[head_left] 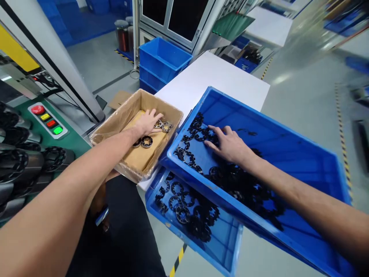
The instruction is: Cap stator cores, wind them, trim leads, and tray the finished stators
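Note:
My left hand (148, 121) reaches into a cardboard box (115, 125) lined with plastic and lies over a silvery ring part (158, 124) on the brown sheet inside. More ring parts (147, 141) lie beside it in the box. My right hand (227, 144) rests palm down, fingers spread, on a heap of black ring-shaped parts (198, 132) in a large blue bin (276, 115). That bin sits tilted over a second blue bin (225, 246) holding more black rings (184, 204). Whether either hand grips a part is hidden.
Both bins and the box sit at the edge of a white table (213, 73). A machine panel with red, yellow and green buttons (47, 119) stands at left, with dark cylindrical parts (17, 161) beside it. Stacked blue crates (161, 61) stand behind the box.

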The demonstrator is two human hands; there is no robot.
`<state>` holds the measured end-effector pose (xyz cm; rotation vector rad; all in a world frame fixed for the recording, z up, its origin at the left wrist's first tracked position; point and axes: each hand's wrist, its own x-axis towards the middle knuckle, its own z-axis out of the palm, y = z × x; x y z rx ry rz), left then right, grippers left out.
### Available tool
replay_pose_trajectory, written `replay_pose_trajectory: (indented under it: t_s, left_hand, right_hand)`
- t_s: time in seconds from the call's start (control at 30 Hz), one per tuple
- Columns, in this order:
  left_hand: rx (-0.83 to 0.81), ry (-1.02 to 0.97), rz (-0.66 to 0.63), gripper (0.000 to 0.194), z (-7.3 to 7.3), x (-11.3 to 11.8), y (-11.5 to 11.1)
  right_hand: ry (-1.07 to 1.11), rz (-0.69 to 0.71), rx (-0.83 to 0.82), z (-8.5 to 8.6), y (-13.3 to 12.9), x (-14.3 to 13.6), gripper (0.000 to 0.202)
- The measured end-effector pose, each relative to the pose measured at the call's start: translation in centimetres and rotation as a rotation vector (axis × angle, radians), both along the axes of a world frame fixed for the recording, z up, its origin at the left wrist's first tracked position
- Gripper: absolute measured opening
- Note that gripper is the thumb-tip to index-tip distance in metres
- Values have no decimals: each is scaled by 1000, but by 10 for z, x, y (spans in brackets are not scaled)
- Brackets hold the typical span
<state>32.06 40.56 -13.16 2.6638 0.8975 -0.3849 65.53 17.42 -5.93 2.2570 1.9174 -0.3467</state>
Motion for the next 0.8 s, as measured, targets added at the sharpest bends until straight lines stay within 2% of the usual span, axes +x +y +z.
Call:
replay_pose_trajectory:
  t_s: [0.1, 0.2, 0.33, 0.43, 0.57, 0.67, 0.73, 0.8]
  left_hand:
    - [-31, -64, -109, 82, -11, 25, 8]
    - [-78, -76, -192, 73, -28, 40, 8]
    - [-83, -77, -223, 64, -48, 43, 6]
    - [-99, -83, -246, 56, -55, 40, 9]
    - [-137, -103, -243, 44, -55, 39, 16]
    - [-187, -121, -185, 36, -47, 42, 16]
    - [-224, -143, -107, 36, -37, 43, 13]
    - [-248, -193, 14, 36, -25, 42, 8]
  right_hand:
    - [-51, -24, 55, -3, -10, -5, 93]
    - [-61, -48, 82, -4, -14, -7, 92]
    - [28, -89, 87, -4, -12, -12, 78]
    - [56, -106, 82, -3, -11, -17, 70]
    - [110, -181, 75, -2, -12, -20, 76]
    - [232, -246, 66, 1, -6, -13, 73]
    - [344, -303, 62, 10, -1, -4, 66]
    - [491, -395, 54, 28, 1, 5, 59]
